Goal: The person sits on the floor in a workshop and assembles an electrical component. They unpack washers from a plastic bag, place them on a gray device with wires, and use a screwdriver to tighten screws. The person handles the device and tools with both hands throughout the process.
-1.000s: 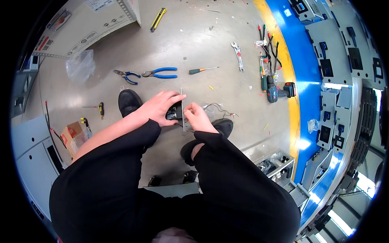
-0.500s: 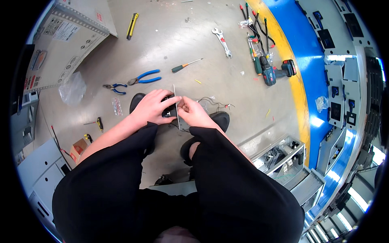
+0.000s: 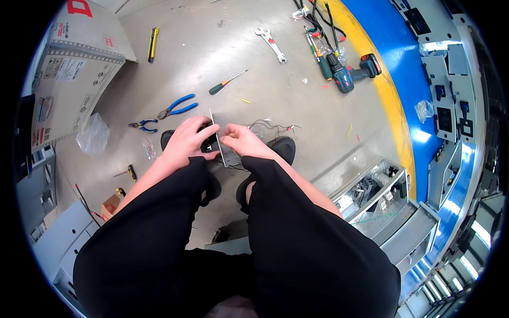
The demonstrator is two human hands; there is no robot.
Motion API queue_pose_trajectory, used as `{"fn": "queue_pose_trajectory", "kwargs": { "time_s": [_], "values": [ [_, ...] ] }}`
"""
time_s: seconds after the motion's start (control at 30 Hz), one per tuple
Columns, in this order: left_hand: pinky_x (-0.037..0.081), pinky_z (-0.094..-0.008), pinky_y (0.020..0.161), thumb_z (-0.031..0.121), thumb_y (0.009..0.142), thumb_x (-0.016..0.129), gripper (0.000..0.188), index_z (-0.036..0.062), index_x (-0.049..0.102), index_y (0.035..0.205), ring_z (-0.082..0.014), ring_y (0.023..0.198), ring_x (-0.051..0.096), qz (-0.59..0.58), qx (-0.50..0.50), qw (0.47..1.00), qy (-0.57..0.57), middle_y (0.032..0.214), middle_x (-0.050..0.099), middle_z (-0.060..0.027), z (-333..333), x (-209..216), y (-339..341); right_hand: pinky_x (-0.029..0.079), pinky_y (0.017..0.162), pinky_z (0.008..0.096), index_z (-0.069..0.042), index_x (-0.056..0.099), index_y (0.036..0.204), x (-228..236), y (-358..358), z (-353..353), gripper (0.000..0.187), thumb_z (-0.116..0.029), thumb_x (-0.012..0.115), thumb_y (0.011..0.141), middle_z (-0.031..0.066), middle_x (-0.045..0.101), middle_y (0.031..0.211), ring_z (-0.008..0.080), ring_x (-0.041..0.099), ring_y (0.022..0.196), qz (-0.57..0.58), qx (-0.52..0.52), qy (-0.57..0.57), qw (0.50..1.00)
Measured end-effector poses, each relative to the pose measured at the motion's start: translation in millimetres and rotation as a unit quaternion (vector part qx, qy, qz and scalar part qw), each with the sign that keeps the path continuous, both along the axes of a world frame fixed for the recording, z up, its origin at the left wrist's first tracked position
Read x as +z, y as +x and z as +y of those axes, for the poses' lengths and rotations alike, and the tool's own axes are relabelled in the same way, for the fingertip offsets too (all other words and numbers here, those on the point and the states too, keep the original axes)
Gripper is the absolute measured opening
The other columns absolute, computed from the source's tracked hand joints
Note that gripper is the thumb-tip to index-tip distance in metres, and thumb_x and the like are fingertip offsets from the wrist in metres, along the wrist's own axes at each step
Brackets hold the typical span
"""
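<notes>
Between my knees a thin grey metal panel [image 3: 229,157] stands nearly edge-on to view. My left hand [image 3: 192,139] grips it from the left, fingers over its upper part and thumb lower down. A black component [image 3: 211,145] shows within that grip, against the panel's left side. On the other side my right hand [image 3: 242,140] has its fingertips pinched together close to the panel's face; whatever they pinch is hidden. Thin dark wires [image 3: 271,127] lie beyond the right hand, by my shoe.
Blue-handled cutters [image 3: 179,106], smaller pliers [image 3: 143,126], a screwdriver [image 3: 227,82], a wrench [image 3: 271,45] and a yellow utility knife [image 3: 153,45] lie on the floor ahead. A cordless drill [image 3: 352,74] lies right. A large carton [image 3: 79,69] stands left; an open metal box [image 3: 379,199] stands right.
The view has shifted, so the floor tools appear further left and up. Both hands keep their places at the panel, which leans slightly more.
</notes>
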State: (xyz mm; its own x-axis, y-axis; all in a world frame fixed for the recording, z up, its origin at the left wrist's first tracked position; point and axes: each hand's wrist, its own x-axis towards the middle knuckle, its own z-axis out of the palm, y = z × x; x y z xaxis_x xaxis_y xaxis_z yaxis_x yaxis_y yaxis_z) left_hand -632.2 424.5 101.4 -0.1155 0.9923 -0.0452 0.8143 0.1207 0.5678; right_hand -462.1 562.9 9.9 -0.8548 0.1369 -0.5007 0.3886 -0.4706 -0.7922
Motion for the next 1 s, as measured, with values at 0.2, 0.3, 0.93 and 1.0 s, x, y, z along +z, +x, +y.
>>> {"fn": "queue_pose_trajectory", "kwargs": {
  "time_s": [0.2, 0.3, 0.93, 1.0],
  "values": [
    [0.052, -0.0432, 0.092, 0.023, 0.066, 0.089, 0.061, 0.012, 0.066, 0.122, -0.0354, 0.107, 0.062, -0.005, -0.002, 1.0, 0.005, 0.118, 0.062, -0.0138, 0.3, 0.8, 1.6, 0.049, 0.064, 0.0304, 0.005, 0.058, 0.122, -29.3, 14.0, 13.8, 0.029, -0.01, 0.057, 0.097, 0.011, 0.06, 0.099, 0.0219, 0.067, 0.082, -0.221, -0.177, -0.234, 0.93],
    [0.052, -0.0435, 0.093, 0.023, 0.066, 0.089, 0.061, 0.0118, 0.066, 0.122, -0.0356, 0.108, 0.062, -0.007, 0.0, 1.0, 0.004, 0.118, 0.062, -0.014, -1.9, -1.2, 0.4, 0.055, 0.08, 0.0324, 0.015, 0.048, 0.137, -31.6, 26.5, 25.3, 0.048, 0.011, 0.042, 0.09, 0.0253, 0.057, 0.13, 0.0354, 0.068, 0.113, -0.167, -0.151, -0.264, 0.938],
    [0.051, -0.0434, 0.093, 0.025, 0.068, 0.089, 0.063, 0.0129, 0.065, 0.125, -0.0351, 0.109, 0.062, -0.014, -0.003, 1.0, 0.012, 0.122, 0.062, -0.0139, 1.0, 1.2, -3.0, 0.059, 0.091, 0.0355, 0.011, 0.054, 0.14, 0.4, 22.1, 33.1, 0.037, -0.009, 0.051, 0.108, 0.0224, 0.069, 0.128, 0.0272, 0.072, 0.107, -0.103, -0.046, -0.185, 0.976],
    [0.051, -0.0433, 0.093, 0.025, 0.068, 0.089, 0.063, 0.0131, 0.065, 0.125, -0.0347, 0.109, 0.062, -0.017, -0.002, 1.0, 0.01, 0.122, 0.062, -0.0136, 2.9, 1.2, -2.0, 0.059, 0.088, 0.0342, 0.008, 0.061, 0.135, -3.4, 21.4, 27.9, 0.034, -0.011, 0.054, 0.107, 0.0191, 0.071, 0.122, 0.0228, 0.072, 0.102, -0.091, -0.038, -0.144, 0.985]
  ]
}}
